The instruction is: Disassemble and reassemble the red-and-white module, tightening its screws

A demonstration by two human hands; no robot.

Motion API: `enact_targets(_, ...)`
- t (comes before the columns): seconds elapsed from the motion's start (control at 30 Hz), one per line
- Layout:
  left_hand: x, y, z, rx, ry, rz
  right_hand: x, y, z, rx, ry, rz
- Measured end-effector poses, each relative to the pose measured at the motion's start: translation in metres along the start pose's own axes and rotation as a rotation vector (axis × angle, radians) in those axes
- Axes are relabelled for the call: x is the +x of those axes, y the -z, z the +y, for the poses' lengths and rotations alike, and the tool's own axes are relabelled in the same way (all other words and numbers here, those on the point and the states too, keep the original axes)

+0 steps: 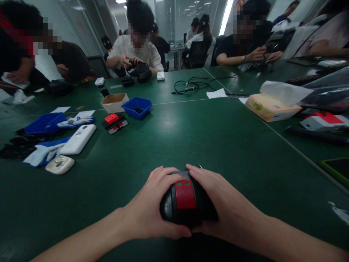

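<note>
Between my two hands, low over the near part of the green table, is a black rounded device (185, 198) with a red panel and two small green marks on top. My left hand (155, 200) wraps round its left side, the thumb below and the fingers over the top. My right hand (220, 196) closes on the right side, its fingers reaching along the far edge. The underside of the device is hidden. A thin pale tip shows just past my right fingers; I cannot make out what it belongs to.
A blue tray (137, 107), a cardboard box (115, 103) and a red-and-black block (115, 123) stand ahead on the left. Further left lie gloves (75, 122), a white power bank (78, 139) and a cream case (60, 165). Tissues (272, 105) stand right; cables (191, 84) and co-workers are beyond.
</note>
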State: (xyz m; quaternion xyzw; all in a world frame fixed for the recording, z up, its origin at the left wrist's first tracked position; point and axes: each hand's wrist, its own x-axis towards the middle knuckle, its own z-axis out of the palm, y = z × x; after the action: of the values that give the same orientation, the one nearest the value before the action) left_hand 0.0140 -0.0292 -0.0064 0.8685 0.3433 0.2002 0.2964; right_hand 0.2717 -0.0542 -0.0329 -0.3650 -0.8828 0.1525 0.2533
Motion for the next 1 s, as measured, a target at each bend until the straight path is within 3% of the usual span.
enact_targets(0.13,0.0,0.002,0.004,-0.03,-0.103,0.034,0.001,-0.006,0.004,0.057,-0.077,-0.034)
enact_targets(0.27,-0.001,0.002,0.007,0.031,-0.278,0.071,0.0,-0.008,0.0,0.094,-0.052,-0.003)
enact_targets(0.4,-0.004,-0.002,0.003,0.056,-0.349,0.106,0.003,-0.005,-0.006,0.127,-0.05,0.016)
enact_targets(0.53,-0.005,-0.006,-0.001,0.034,-0.35,0.145,0.01,0.001,-0.01,0.204,-0.027,0.025)
enact_targets(0.63,-0.005,-0.006,-0.002,0.079,-0.323,0.106,0.011,0.004,-0.01,0.257,0.001,0.067)
enact_targets(0.8,-0.007,-0.007,-0.007,0.108,-0.289,0.134,0.003,0.006,-0.003,0.123,0.085,0.14)
enact_targets(1.0,-0.008,-0.008,-0.009,0.104,-0.254,0.089,0.0,0.007,-0.001,0.136,0.071,0.09)
